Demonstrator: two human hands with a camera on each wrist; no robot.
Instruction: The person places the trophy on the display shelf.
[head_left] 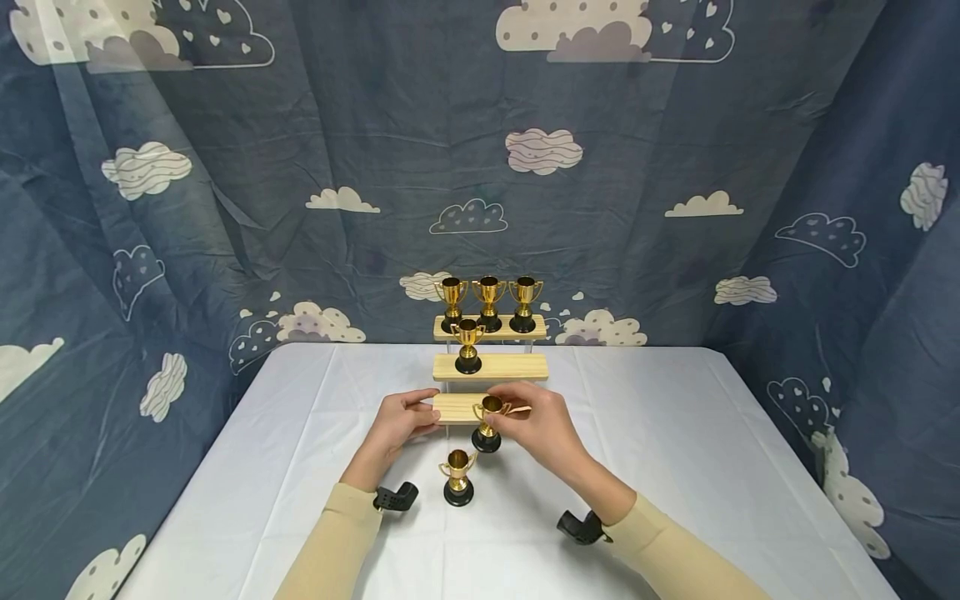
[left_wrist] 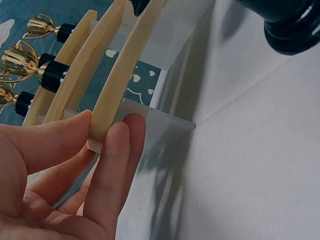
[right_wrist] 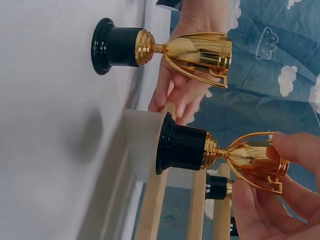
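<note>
One trophy (head_left: 487, 429) clamped in the right hand (head_left: 543, 425), just below the middle of the head view, pinched between thumb and fingers at the gold cup (right_wrist: 255, 157), close to the thin handles (right_wrist: 257, 133). Held near upright with a slight lean, black base (right_wrist: 185, 146) lifted off the tablecloth (head_left: 675, 458) and right by the front edge of the lowest step (head_left: 453, 408); impossible to tell whether touching it. Left hand (head_left: 405, 421) likewise clamped, pinching the left end of that same step.

Probably light, stiff and hollow, maybe plated plastic; polished, so apt to slide under a fingertip. Best to grip low on the cup or round the broad base, and to spare the slender handles, likely the weakest part.

Further out, a second trophy (head_left: 458, 479) upright on the cloth, lower centre of the frame, between the sleeves (head_left: 337, 533). Higher in the frame, a lone trophy (head_left: 468, 346) toward the left of the middle step (head_left: 517, 367), then three trophies (head_left: 489, 304) in a row along the top step (head_left: 495, 337). Behind everything, filling the upper half, a dark blue curtain (head_left: 412, 108) printed with clouds.
</note>
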